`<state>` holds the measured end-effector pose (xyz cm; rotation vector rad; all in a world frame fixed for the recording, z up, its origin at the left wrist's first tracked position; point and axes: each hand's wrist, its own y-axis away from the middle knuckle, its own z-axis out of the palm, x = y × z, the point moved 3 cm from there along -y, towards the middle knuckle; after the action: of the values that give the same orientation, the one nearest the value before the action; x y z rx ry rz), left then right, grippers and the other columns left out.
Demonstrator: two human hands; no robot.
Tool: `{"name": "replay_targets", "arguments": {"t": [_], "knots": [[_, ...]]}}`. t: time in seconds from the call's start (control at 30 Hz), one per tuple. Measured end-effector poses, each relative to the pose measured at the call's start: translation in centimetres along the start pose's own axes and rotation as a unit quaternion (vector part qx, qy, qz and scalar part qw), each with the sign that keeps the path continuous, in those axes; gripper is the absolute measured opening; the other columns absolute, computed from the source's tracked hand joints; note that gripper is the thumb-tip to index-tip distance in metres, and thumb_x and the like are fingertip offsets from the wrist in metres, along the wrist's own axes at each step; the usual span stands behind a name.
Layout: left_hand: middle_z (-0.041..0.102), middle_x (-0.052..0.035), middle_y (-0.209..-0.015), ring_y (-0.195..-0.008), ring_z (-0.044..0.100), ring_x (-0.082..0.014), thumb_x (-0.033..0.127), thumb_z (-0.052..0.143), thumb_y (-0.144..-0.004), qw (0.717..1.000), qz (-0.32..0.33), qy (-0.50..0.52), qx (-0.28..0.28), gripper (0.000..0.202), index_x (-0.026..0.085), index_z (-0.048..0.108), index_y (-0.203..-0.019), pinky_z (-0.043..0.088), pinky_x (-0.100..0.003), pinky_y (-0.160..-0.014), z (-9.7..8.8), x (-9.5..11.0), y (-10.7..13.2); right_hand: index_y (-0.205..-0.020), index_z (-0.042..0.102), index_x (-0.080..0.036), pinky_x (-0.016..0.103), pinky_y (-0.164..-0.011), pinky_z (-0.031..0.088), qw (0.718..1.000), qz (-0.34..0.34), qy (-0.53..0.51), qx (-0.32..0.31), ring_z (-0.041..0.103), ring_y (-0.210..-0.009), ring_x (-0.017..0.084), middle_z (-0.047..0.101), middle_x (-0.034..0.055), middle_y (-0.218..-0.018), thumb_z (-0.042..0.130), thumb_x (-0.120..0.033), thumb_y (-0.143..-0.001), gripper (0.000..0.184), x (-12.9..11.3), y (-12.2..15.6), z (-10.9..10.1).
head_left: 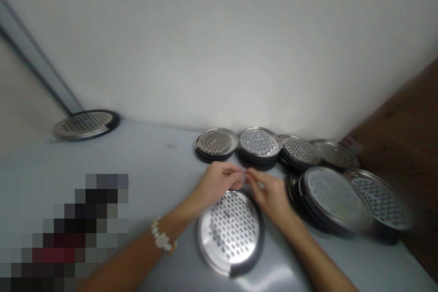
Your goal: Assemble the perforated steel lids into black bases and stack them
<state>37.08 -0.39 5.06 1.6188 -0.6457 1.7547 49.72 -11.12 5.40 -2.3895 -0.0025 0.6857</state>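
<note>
A round steel disc with slotted holes and a black rim lies flat on the grey table in front of me. My left hand and my right hand meet just above its far edge. Both hands have their fingertips pinched together at the same spot. What they pinch is too small and blurred to name. A white beaded bracelet sits on my left wrist.
Several stacks of the same perforated discs stand along the white wall, with larger ones at the right. One single disc lies far left. A brown cardboard box fills the right side. A pixelated patch covers the lower left.
</note>
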Motion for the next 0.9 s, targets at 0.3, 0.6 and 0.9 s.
{"name": "replay_targets", "arguments": {"t": [0.3,0.6,0.9], "knots": [[0.074,-0.0043,-0.070,-0.060,0.070,-0.0136,0.016,0.067,-0.086,1.000,-0.021,0.010,0.011,0.009,0.011,0.067,-0.094,0.058,-0.023,-0.059,0.5,0.0,0.3,-0.104,0.075,-0.017,0.028,-0.069,0.058,0.999,0.001,-0.001,-0.041,0.076,-0.077,0.023,0.080,0.0114,-0.096,0.050,-0.018,-0.098,0.026,-0.5,0.0,0.1],[0.074,-0.0024,-0.068,-0.061,0.071,-0.0155,0.022,0.073,-0.081,1.000,0.017,0.014,0.015,0.017,0.015,0.061,-0.091,0.058,-0.025,-0.060,0.5,0.6,0.7,-0.103,0.075,-0.018,0.029,-0.073,0.056,0.987,0.114,-0.101,-0.048,0.075,-0.083,0.022,0.080,0.0081,-0.095,0.054,-0.029,-0.098,0.025,-0.7,-0.3,0.1],[0.075,-0.0051,-0.076,-0.073,0.070,-0.0169,0.020,0.074,-0.075,0.996,0.067,-0.018,0.046,0.006,0.014,0.073,-0.077,0.057,-0.027,-0.071,-0.1,0.7,0.2,-0.091,0.074,-0.017,0.025,-0.061,0.054,0.931,0.215,-0.293,-0.031,0.068,-0.060,0.015,0.073,0.0017,-0.068,0.066,-0.041,-0.090,0.025,-0.6,-0.8,0.0]]}}
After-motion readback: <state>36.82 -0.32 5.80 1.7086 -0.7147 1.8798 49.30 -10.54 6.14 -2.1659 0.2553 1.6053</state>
